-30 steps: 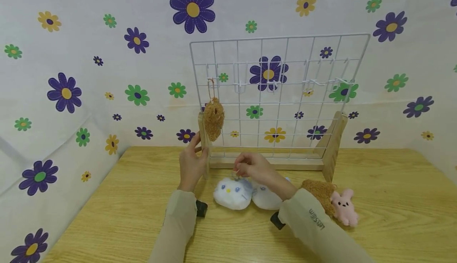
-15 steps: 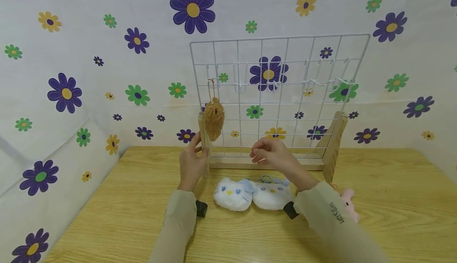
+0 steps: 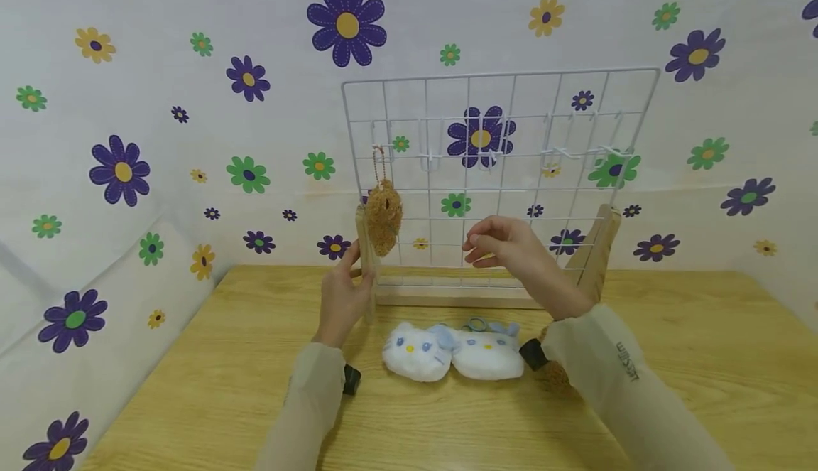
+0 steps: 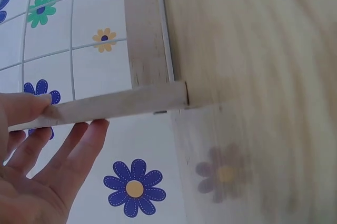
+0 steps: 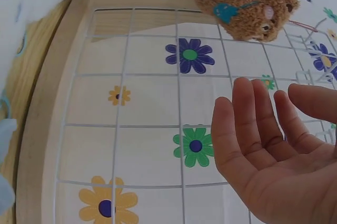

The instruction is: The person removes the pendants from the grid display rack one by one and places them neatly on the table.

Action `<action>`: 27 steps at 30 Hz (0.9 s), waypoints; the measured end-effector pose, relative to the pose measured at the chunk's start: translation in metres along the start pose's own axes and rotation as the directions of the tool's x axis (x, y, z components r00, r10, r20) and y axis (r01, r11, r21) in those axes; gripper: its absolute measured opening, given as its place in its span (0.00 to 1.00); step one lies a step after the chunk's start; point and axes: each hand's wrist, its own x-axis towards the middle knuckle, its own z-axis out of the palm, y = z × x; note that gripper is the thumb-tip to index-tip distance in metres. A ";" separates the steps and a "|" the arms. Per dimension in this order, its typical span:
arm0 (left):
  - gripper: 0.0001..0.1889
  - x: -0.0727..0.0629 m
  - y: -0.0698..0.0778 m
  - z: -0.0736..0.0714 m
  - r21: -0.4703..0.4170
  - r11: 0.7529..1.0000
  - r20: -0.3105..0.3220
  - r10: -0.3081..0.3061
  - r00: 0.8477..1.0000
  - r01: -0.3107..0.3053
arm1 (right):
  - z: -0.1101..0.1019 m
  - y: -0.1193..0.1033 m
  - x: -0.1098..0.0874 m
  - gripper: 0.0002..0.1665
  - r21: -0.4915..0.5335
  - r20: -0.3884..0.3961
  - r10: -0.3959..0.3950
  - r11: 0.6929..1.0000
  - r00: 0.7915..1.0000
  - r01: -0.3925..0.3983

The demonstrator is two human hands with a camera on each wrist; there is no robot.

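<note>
My left hand [image 3: 341, 297] holds the left wooden post [image 3: 367, 258] of a white wire grid rack [image 3: 505, 80]. In the left wrist view, thumb and fingers [image 4: 92, 134] lie on opposite sides of that wood. My right hand [image 3: 511, 251] is raised before the grid, its fingers loosely bent around nothing. From a hook at the grid's left hangs a brown bear plush [image 3: 384, 217] on a bead chain; the right wrist view shows its blue pouch [image 5: 225, 12]. Two white cat-face plushes [image 3: 417, 354] [image 3: 487, 357] with blue bows lie side by side on the table.
Several white hooks [image 3: 488, 158] stick out along the grid. Part of a brown plush [image 3: 554, 379] shows beneath my right sleeve. The wooden table [image 3: 211, 386] meets a flower-print backdrop [image 3: 268, 101].
My right hand has left the ring of the left cat-face plush and risen up and to the right, holding nothing. My left hand stays on the post. The head view tilts slightly upward.
</note>
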 end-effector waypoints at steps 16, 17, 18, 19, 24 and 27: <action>0.37 0.000 -0.009 -0.012 -0.014 0.994 0.121 0.106 0.987 -0.105 | 0.006 -0.026 0.010 0.10 0.107 0.015 -0.036 0.994 0.999 0.034; 0.38 0.000 -0.009 -0.012 -0.016 0.995 0.125 0.102 0.987 -0.101 | 0.007 -0.028 0.011 0.10 0.107 0.014 -0.037 0.994 0.999 0.035; 0.38 0.001 -0.009 -0.012 -0.017 0.995 0.132 0.099 0.986 -0.098 | 0.008 -0.029 0.012 0.10 0.112 0.013 -0.039 0.993 0.999 0.037; 0.38 0.001 -0.009 -0.013 -0.018 0.995 0.137 0.097 0.986 -0.095 | 0.009 -0.030 0.013 0.11 0.119 0.010 -0.042 0.992 0.999 0.040; 0.38 0.001 -0.009 -0.013 -0.021 0.996 0.152 0.092 0.984 -0.090 | 0.017 -0.036 0.017 0.11 0.160 -0.014 -0.064 0.985 0.998 0.066; 0.38 0.000 -0.010 -0.014 -0.011 0.995 0.146 0.098 0.984 -0.097 | 0.022 -0.039 0.021 0.12 0.170 -0.021 -0.078 0.982 0.997 0.080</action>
